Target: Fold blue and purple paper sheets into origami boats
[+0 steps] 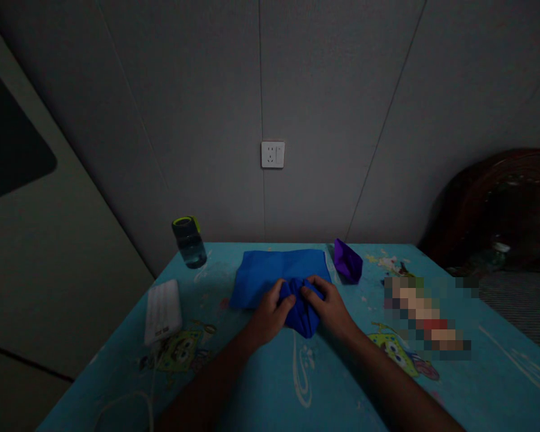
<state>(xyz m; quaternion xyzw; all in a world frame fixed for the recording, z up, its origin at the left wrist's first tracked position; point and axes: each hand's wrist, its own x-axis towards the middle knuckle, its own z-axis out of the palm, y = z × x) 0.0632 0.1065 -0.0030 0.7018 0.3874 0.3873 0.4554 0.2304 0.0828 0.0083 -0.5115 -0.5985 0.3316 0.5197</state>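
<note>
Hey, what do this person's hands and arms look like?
The left hand and right hand are ungloved. The forearms are bare as far as they show, with no sleeve, watch or bracelet in view; it's too dim for finer marks.

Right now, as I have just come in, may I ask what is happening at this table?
A person is holding folded dark blue paper between the left grip and the right grip. Just beyond, a blue sheet lies on the table. A folded purple piece sits farther right; a bottle and a white device are on the left.
</note>
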